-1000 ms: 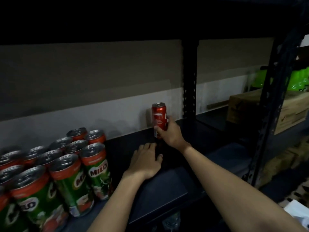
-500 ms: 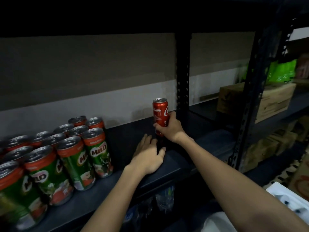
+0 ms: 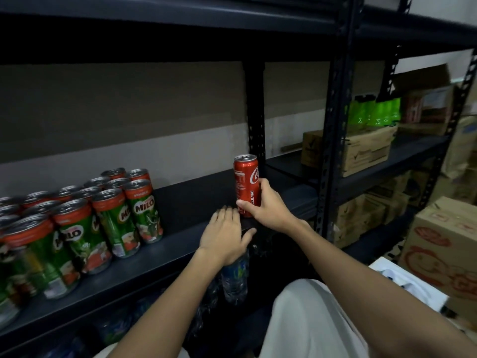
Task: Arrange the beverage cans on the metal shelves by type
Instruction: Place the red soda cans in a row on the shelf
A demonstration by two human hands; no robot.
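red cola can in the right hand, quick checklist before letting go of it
1. Grip: right hand wraps the red cola can low down: ok.
2. Can upright: ok.
3. Base fully seated on the shelf: cannot tell, the fingers hide it.
4. Sorted by type: stands well apart from the Milo cans: ok.
5. Left hand lies flat on the shelf edge, close beside the can; it could knock it: not ok.
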